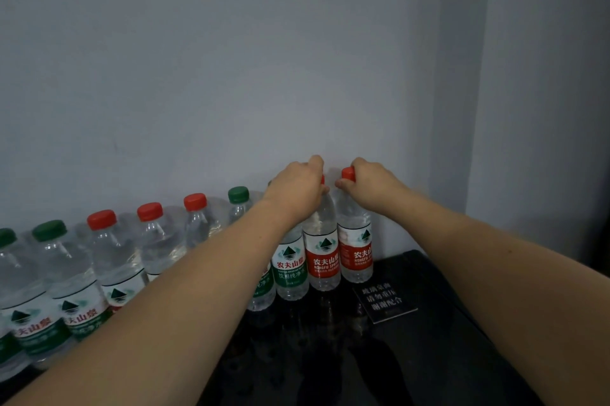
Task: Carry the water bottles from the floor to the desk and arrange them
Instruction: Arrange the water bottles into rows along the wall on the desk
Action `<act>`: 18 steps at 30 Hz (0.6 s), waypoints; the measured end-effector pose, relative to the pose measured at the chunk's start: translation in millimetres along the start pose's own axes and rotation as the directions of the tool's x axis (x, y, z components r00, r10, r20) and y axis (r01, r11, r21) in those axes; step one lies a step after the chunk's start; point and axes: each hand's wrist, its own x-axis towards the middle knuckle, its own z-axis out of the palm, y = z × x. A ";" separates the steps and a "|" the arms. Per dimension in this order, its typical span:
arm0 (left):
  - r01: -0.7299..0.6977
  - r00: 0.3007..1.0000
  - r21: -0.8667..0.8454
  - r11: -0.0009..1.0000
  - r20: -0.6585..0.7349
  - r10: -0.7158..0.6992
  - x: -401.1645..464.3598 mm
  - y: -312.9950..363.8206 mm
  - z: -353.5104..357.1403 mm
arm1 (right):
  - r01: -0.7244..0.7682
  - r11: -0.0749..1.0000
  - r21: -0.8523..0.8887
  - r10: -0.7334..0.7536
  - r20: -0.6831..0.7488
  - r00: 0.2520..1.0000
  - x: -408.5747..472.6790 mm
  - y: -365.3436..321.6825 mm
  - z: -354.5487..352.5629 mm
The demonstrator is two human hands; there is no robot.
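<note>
A row of several clear water bottles stands along the wall on the black glossy desk (439, 349), some with red caps, some with green. My left hand (297, 187) grips the neck of a red-label bottle (321, 253), second from the right end. My right hand (369, 182) grips the neck of the last red-label bottle (355, 250), whose red cap shows beside my fingers. Both bottles stand upright, side by side, their bases on the desk. A green-label bottle (290, 270) stands just left of them, partly behind my left forearm.
A small black sign with white characters (384, 301) lies on the desk right in front of the last bottle. The grey wall (231, 75) runs behind the row and meets a corner at the right. The desk's right edge lies past the sign.
</note>
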 end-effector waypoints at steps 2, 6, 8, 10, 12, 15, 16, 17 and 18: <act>-0.011 1.000 0.008 1.000 -0.018 0.011 -1.0 -0.4 1.2 | -0.002 1.000 0.011 0.002 -0.008 1.000 -0.6 0.1 1.6; -0.023 0.999 0.032 0.999 -0.049 0.024 -3.3 0.9 3.2 | -0.025 0.999 0.027 0.025 -0.008 1.000 -0.6 -1.3 3.2; -0.025 0.998 0.040 0.999 -0.052 0.027 -4.5 1.8 3.1 | -0.030 0.999 0.029 0.030 -0.006 1.000 -0.5 -2.0 2.7; -0.030 0.998 0.051 0.998 -0.048 0.033 -5.1 1.7 2.3 | -0.038 0.999 0.036 0.038 -0.006 0.999 -1.3 -2.2 2.2; -0.037 0.999 0.062 0.997 -0.036 0.039 -5.6 1.1 0.5 | -0.044 0.998 0.041 0.045 -0.015 0.999 -3.3 -2.7 2.8; -0.050 0.999 0.114 0.992 0.003 0.050 -5.3 2.6 -3.0 | -0.063 0.997 0.054 0.064 -0.019 0.998 -8.7 -2.8 1.6; -0.054 0.999 0.134 0.990 0.010 0.054 -5.4 3.2 -4.5 | -0.070 0.996 0.057 0.071 -0.019 0.997 -11.6 -3.8 0.1; -0.059 0.998 0.148 0.987 0.003 0.059 -6.1 3.7 -6.2 | -0.074 0.996 0.057 0.076 -0.026 0.997 -14.9 -5.0 -1.8; -0.063 0.998 0.155 0.986 -0.010 0.065 -7.2 3.4 -7.9 | -0.074 0.996 0.055 0.077 -0.040 0.996 -18.0 -6.5 -3.7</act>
